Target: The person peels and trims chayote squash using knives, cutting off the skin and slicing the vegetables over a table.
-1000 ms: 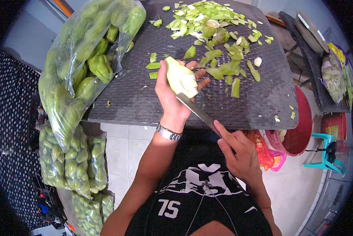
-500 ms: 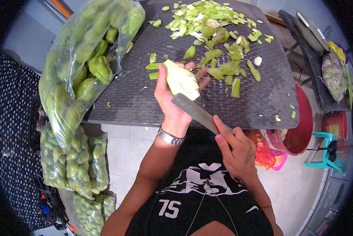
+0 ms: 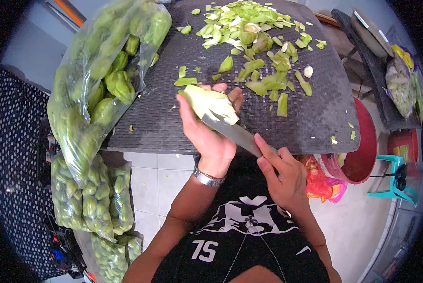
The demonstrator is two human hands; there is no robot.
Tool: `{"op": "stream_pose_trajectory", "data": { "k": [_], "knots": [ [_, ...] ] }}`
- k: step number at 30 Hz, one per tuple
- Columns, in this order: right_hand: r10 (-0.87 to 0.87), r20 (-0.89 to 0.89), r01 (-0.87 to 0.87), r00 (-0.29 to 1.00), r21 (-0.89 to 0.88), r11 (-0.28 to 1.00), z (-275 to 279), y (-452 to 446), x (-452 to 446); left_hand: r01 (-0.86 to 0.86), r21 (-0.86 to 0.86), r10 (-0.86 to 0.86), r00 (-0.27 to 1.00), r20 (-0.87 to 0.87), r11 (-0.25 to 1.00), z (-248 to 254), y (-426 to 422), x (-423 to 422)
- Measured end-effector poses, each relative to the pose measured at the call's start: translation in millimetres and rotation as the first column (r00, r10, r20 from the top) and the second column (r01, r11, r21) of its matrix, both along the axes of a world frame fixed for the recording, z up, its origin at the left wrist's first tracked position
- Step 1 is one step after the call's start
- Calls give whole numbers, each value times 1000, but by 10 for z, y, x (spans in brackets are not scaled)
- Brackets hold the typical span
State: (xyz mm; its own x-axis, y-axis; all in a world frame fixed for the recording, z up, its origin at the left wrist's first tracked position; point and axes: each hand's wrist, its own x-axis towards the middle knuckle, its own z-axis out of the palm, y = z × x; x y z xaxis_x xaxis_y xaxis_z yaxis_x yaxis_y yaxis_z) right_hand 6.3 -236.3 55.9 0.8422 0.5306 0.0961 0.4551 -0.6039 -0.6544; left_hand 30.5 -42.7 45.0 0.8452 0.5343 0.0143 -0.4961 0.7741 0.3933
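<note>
A peeled pale green vegetable [image 3: 207, 103] lies in my left hand [image 3: 207, 134], palm up, the fingers curled round its far side. My right hand [image 3: 284, 177] is closed on the handle end of a knife [image 3: 237, 135], its index finger along the blade. The blade's tip end touches the near side of the vegetable, and a small cut flap stands up beside it. Green peelings [image 3: 273, 82] lie scattered on the dark woven table [image 3: 174, 134] beyond my hands, with a larger heap of peelings [image 3: 240, 21] at the far edge.
An open plastic bag of green vegetables [image 3: 98, 80] rests on the table's left side. More filled bags [image 3: 82, 193] stand below it. To the right are a red tub [image 3: 362, 146], a red net bag [image 3: 317, 181], a teal stool [image 3: 393, 177] and a dark shelf [image 3: 372, 70].
My left hand has turned and come slightly nearer, tilting the vegetable leftward. The knife blade has shifted against its near end, where a small flap now shows.
</note>
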Motion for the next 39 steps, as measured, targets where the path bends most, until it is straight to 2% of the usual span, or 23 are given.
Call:
{"op": "stream_pose_trajectory", "data": {
  "k": [5, 8, 10, 20, 22, 23, 25, 28, 29, 32, 33, 35, 39],
  "knots": [
    [-4, -5, 4, 1000, -35, 999, 34, 21, -5, -79, 76, 91, 982, -166, 994, 67, -12, 8],
    [-22, -41, 21, 999, -35, 999, 14, -5, -21, -170, 27, 172, 971, -164, 985, 49, 103, 32],
    [-29, -107, 26, 994, -25, 999, 1, -81, -14, -150, 71, 156, 983, -97, 986, 39, 173, 72],
    [19, -5, -18, 1000, 41, 999, -3, 26, 49, 16, 73, -7, 993, -122, 997, 34, 102, 125],
    [55, -29, -54, 998, 42, 998, 12, -2, 93, 37, 4, -37, 991, -127, 999, 14, 111, 141],
    [25, -215, -6, 976, 92, 996, 20, -19, 102, 64, -46, -69, 991, -115, 997, -40, 151, 159],
    [4, -560, 102, 828, 158, 982, 28, -51, 130, 87, -148, -108, 984, -140, 985, -121, 259, 200],
    [58, -677, 189, 734, 285, 940, -61, -160, 206, 262, -220, -291, 950, -110, 940, -132, 385, 177],
    [39, -640, 172, 768, 265, 949, -30, -186, 233, 252, -187, -282, 946, -161, 950, -115, 380, 165],
    [-12, -632, 159, 775, 177, 971, 216, -160, 205, 347, -51, -350, 933, -80, 937, -188, 453, 164],
    [-43, -613, 156, 789, 133, 979, 326, -101, 178, 266, -7, -264, 953, -149, 964, -143, 416, 172],
    [13, -478, 81, 878, 177, 981, 239, -107, 124, 110, 97, -80, 960, -268, 989, -1, 309, 228],
    [59, -218, 2, 974, 271, 963, -18, -104, 95, 207, 170, -148, 940, -307, 963, -39, 347, 244]
  ]
}}
